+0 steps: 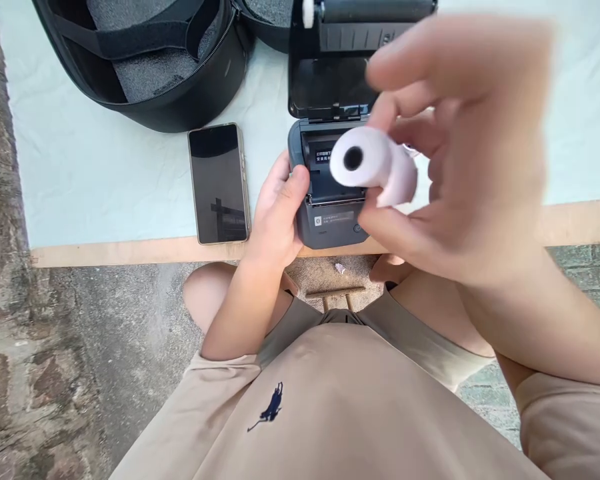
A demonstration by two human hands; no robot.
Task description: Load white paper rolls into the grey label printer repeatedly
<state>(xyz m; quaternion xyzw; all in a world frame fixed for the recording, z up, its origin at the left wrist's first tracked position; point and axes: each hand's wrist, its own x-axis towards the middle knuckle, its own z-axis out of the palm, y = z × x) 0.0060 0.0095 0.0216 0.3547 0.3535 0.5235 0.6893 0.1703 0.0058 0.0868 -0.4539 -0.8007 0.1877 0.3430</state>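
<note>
A dark grey portable label printer [330, 223] sits at the table's front edge, its lid [325, 87] swung up and back. My left hand [280, 213] grips the printer's left side, thumb on the top rim. Over the right part of the bay, my right hand [460, 153] pinches a small white paper roll [365, 160] between thumb and fingers. One end of the roll faces me, showing a dark core hole. The hand is blurred. The roll and hand hide part of the printer's bay and lid, and I cannot tell whether the roll touches the printer.
Left of the printer lies a smartphone [219, 187], screen up and dark. Behind it stands an open black zip case [180, 100] with grey foam and a strap. A pale cloth [105, 167] covers the table up to its wooden front edge [130, 255]. My knees are below.
</note>
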